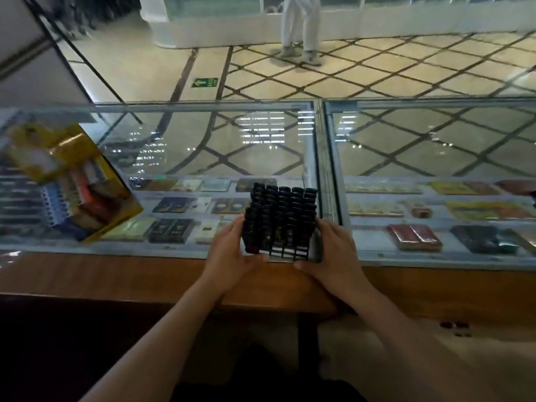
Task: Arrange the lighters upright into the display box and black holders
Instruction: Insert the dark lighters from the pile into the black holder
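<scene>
Here the black holder (280, 219), full of lighters, is clasped on the glass counter (203, 146) by the left hand (232, 250) and right hand (330, 250), fingers curled round its sides; if tilted, lighters could be spilled.

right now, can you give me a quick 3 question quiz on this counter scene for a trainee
1. True or false: the black holder sits on the glass counter between the left hand and the right hand.
2. Which side of the black holder is the yellow display box on? A) left B) right C) directly behind it
3. Fill in: the yellow display box holds ______ in several colours.

Key
1. True: one hand is on each side of it.
2. A: it lies tilted at the left end of the counter.
3. Lighters, though the view of them is blurred.
</scene>
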A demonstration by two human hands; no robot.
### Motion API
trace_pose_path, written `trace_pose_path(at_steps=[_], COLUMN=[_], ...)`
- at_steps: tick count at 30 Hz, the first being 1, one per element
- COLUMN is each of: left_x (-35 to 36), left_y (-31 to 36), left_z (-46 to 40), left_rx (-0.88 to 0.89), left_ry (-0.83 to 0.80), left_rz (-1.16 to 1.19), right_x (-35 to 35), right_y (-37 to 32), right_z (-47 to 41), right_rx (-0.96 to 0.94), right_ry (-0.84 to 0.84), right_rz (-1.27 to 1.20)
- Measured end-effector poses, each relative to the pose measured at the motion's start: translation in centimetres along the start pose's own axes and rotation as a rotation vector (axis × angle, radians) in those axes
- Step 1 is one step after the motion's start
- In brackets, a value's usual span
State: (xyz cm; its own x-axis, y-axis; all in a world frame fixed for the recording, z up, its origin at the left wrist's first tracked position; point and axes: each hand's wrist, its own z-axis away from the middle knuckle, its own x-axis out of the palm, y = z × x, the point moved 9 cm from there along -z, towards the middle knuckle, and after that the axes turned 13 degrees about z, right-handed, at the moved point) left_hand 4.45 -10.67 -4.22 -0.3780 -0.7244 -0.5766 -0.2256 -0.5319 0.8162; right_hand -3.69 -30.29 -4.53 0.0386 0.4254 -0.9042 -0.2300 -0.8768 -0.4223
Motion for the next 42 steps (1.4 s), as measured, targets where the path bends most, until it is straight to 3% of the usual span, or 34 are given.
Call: trace_pose_path(at_steps=[5,12,20,25,36,42], left_x=[-0.2,-1.9,-7.8,-11.4,-15.5,-17.3], left_y=[0.2,-3.3,-7.2,-10.2,-11.2,-12.5], left_z=[-0.1,-0.3,0.9,2.7,1.0,-0.4], left_rx=[0.012,-0.023,-0.168,-0.305,-0.329,-0.425], left_ry=[0.047,-0.122,-0.014,0.186,0.583,0.812], left_rz=[0.057,-0.122,-0.117,-0.069,0.053,0.152], right_x=[0.4,0.3,3.8,6.0,7.6,8.4], right_y=[0.0,-2.2,-8.5,-12.2,-17.5,-20.5], right_z=[-0.4,-1.7,-5.9,-8.5,-15.6,-19.3], right_rx=[0.027,0.008,-0.080,-0.149,-0.281,-0.333], right_ry=[-0.005,-0.043,-0.126,-0.146,-0.061,-0.015], right_rz=[0.021,0.145,0.120,0.007,0.021,0.014])
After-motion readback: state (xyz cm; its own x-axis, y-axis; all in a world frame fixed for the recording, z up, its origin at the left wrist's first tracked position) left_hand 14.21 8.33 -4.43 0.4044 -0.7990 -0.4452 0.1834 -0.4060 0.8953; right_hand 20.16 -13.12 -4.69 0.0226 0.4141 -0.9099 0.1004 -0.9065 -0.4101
